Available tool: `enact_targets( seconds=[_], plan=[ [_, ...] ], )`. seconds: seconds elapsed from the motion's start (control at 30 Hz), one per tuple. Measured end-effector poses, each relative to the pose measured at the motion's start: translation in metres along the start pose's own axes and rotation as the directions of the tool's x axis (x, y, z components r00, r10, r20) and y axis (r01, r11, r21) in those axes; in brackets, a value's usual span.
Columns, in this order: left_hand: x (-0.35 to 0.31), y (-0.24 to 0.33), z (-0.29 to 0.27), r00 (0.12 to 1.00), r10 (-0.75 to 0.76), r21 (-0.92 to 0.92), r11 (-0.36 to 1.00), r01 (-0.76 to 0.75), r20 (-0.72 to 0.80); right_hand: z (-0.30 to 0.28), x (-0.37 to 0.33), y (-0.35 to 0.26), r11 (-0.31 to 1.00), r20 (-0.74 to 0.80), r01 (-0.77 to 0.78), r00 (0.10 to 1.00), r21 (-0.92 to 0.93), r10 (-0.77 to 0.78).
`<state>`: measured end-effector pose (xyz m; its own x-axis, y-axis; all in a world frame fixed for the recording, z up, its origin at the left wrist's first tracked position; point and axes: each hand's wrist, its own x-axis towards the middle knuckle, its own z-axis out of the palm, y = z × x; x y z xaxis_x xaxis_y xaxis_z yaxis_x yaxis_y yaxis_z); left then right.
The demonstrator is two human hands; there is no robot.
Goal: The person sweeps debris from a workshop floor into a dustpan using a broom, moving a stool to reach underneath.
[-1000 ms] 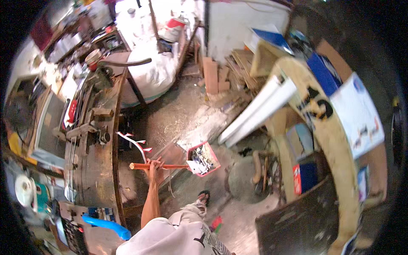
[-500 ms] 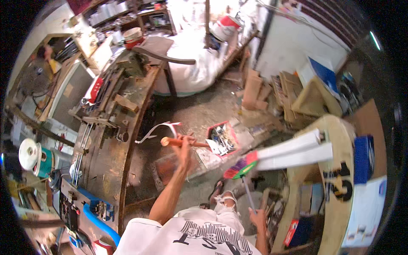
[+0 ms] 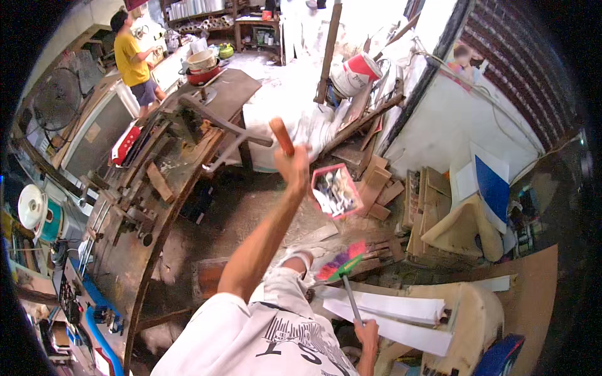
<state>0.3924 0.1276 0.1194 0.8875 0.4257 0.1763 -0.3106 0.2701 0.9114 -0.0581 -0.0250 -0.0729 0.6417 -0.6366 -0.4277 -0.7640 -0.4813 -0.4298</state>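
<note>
My left hand (image 3: pixel 293 168) is closed around the wooden handle (image 3: pixel 281 135) of a dustpan, out in front of me. The handle's end sticks up above my fist. Just beyond hangs the pan, a pink-rimmed box (image 3: pixel 359 195) filled with mixed scraps and litter. My right hand (image 3: pixel 367 331), low and to the right, grips the grey stick (image 3: pixel 352 301) of a broom. Its green head (image 3: pixel 348 267) with purple and pink bristles (image 3: pixel 330 269) points down toward the floor, beside long white strips (image 3: pixel 389 307).
A wooden workbench (image 3: pixel 141 241) with metal tools runs along the left. A person in a yellow shirt (image 3: pixel 130 59) stands beyond it. Cardboard pieces (image 3: pixel 433 194) and a tan shaped block (image 3: pixel 464 229) lie to the right. A red-and-white bucket (image 3: pixel 356 74) stands at the back.
My left hand has moved forward with the dustpan, whose handle now points more upward. The broom has come along in my right hand. My view has shifted, showing more of the person in yellow.
</note>
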Motion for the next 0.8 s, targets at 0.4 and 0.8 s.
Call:
enact_targets(
  seconds=[0.4,0.8],
  plan=[
    [0.287,0.006,0.188,0.999,0.023,-0.257,0.966,-0.029,-0.025,-0.071,0.300,-0.176,0.942,-0.115,0.336,0.934,-0.030,-0.337],
    [0.580,-0.069,0.259,0.972,0.230,-0.206,0.950,-0.236,-0.052,-0.193,0.528,-0.526,0.926,-0.029,0.366,0.931,0.097,-0.365]
  ],
)
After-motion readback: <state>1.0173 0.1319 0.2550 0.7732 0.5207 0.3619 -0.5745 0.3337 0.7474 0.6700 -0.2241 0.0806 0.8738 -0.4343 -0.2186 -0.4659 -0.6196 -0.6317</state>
